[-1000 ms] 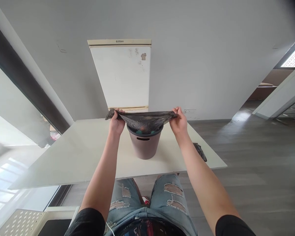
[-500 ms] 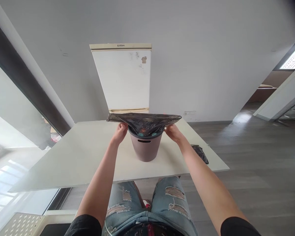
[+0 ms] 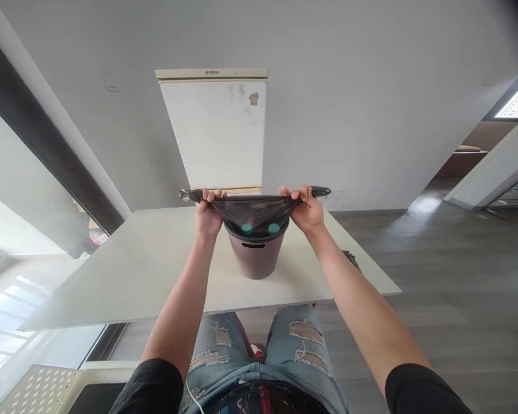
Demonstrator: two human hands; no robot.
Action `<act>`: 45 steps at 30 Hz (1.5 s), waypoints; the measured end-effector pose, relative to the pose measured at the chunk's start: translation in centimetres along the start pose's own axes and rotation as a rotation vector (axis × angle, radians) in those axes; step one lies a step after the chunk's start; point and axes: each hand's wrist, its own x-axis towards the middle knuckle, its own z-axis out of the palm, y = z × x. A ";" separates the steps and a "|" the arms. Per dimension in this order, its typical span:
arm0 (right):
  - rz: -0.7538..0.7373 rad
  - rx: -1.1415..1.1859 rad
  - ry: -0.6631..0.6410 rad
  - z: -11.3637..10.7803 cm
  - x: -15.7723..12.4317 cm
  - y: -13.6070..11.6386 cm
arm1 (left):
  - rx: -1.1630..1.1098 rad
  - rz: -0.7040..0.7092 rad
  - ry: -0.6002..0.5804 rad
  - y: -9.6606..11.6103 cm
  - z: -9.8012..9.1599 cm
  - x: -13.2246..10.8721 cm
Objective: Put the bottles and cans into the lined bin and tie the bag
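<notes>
A black trash bag (image 3: 259, 208) is stretched taut between my hands above the mauve trash can (image 3: 255, 261). My left hand (image 3: 209, 214) grips the bag's top edge on the left, with a bunched end sticking out past it. On the right, my right hand (image 3: 306, 211) holds the same edge, and another gathered end pokes out beyond its fingers. The bag's middle sags down to the can's dark rim. Through the thin plastic two green round spots show; what they are I cannot tell. The can stands upright and has a slot in its front.
The can rests on a pale table (image 3: 164, 264) whose front edge lies by my legs. Another black plastic bundle (image 3: 351, 259) lies partly hidden behind my right forearm. A white fridge (image 3: 218, 126) stands against the grey wall beyond. At the lower left is a perforated cream-coloured object (image 3: 47, 388).
Both hands have risen from beside the can's rim to the bag's top edge. The bag is now pulled tight and bunched at both ends.
</notes>
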 end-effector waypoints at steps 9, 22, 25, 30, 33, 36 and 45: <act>0.382 -0.187 -0.387 3.9 2.2 -3.7 | 0.368 -0.334 -0.293 3.1 4.8 0.6; 0.401 -0.322 -0.207 8.3 1.9 -0.9 | 0.614 -0.118 -0.342 1.6 5.5 -0.4; 0.357 -0.341 -0.182 8.3 1.8 -0.6 | 0.623 -0.120 -0.377 1.9 5.7 -0.3; 0.326 -0.429 -0.312 8.4 1.5 -0.2 | 0.715 -0.246 -0.588 2.5 6.7 -0.6; 0.325 -0.439 -0.362 8.7 1.4 -0.2 | 0.806 -0.202 -0.514 2.2 6.9 -0.6; 0.326 -0.500 -0.422 8.8 1.2 -0.6 | 0.842 -0.086 -0.353 1.8 6.8 -0.5; 0.024 -0.827 -0.181 8.3 -2.1 -2.6 | 1.185 0.207 -0.326 1.8 7.6 -1.7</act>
